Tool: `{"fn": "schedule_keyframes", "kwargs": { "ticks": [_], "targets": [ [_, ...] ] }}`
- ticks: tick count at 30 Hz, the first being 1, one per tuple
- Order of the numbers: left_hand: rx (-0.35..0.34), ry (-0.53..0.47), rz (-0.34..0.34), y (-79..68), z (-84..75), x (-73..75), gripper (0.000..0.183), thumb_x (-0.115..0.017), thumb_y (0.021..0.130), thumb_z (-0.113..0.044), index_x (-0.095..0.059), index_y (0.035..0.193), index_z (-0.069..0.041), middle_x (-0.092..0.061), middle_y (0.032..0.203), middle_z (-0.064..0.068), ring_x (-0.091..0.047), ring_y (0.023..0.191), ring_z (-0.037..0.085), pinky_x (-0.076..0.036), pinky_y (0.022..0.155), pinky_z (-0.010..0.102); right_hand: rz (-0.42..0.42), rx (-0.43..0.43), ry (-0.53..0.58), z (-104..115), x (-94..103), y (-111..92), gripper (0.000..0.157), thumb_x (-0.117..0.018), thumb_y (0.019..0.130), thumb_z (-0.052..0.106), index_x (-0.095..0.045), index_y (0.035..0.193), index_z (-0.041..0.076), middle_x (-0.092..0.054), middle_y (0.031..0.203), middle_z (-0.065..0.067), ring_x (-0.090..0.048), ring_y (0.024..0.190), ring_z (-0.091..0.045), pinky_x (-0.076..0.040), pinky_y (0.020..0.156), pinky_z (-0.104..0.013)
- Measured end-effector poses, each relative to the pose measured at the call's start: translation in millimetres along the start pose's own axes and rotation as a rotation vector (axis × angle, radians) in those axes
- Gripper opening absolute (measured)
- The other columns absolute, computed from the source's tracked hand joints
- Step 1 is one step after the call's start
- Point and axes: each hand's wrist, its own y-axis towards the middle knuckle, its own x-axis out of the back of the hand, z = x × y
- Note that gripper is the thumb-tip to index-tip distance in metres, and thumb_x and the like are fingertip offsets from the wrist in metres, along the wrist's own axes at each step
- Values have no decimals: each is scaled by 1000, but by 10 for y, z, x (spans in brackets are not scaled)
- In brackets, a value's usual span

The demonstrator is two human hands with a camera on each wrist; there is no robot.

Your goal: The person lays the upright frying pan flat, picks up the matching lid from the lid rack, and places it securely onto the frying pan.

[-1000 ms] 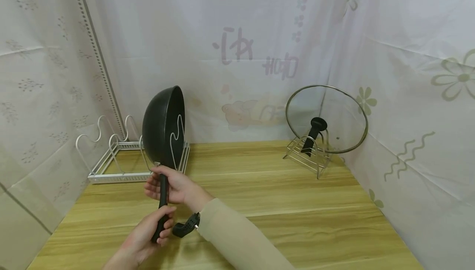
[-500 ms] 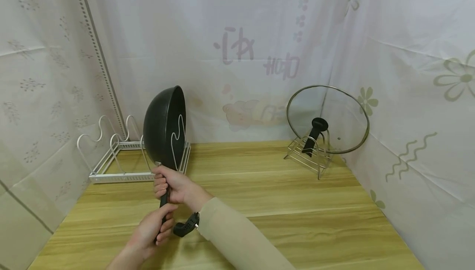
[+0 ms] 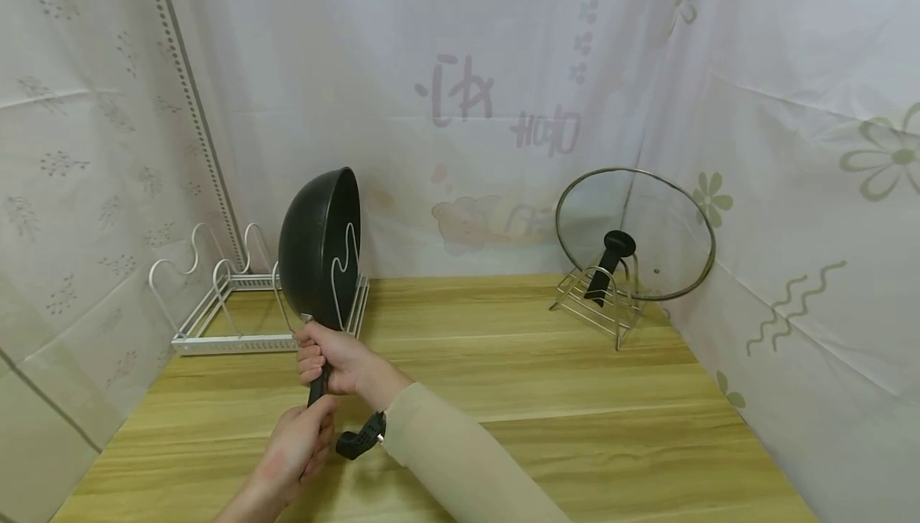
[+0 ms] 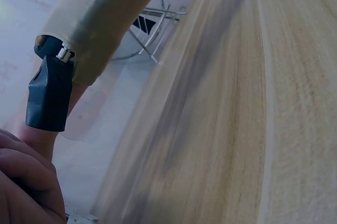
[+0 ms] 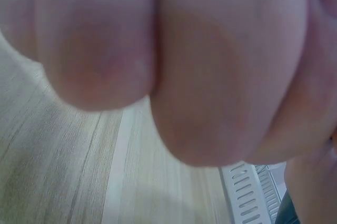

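A black wok stands on its side between the wires of a white pan rack, its open side facing right and its handle toward me. My right hand grips the handle close to the wok's body. Just below it my left hand grips the lower end, which the fingers hide. Curled fingers fill the right wrist view. In the left wrist view, the left hand's fingers show at the lower left, below the other wrist's black camera mount.
At the back right, a glass lid with a black knob leans upright in a small wire stand. The wood-grain table is enclosed by printed curtains at the back and sides. The rack's left slots hold nothing.
My right hand's fingers have closed from loose to curled round the handle. My left hand has turned on the handle's lower end. The wok stays in the rack, almost unmoved.
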Motion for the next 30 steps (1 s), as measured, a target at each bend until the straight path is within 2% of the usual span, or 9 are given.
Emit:
{"fn": "schedule_keyframes", "kwargs": {
  "ticks": [7, 21, 30],
  "targets": [
    [0, 32, -15, -18, -10, 5, 48, -55, 102, -21, -35, 58, -21, -31, 50, -12, -23, 41, 5, -23, 39, 21, 29, 14, 8, -8, -21, -24, 50, -41, 111, 19, -33, 62, 24, -29, 57, 16, -26, 46, 3, -23, 49, -12],
    [10, 54, -49, -45, -61, 10, 48, -56, 105, -22, -37, 60, -20, -31, 53, -11, -24, 44, 6, -25, 42, 21, 37, 18, 23, 6, -29, -21, 48, -43, 110, 19, -34, 63, 24, -28, 57, 16, -25, 48, 2, -23, 50, -12],
    [1, 105, -54, -89, -91, 2, 49, -55, 106, -25, -38, 60, -20, -32, 54, -10, -24, 44, 6, -24, 41, 22, 64, 32, 15, 25, -48, -49, 47, -43, 110, 19, -34, 64, 24, -30, 56, 16, -28, 46, 3, -26, 49, -12]
  ]
}}
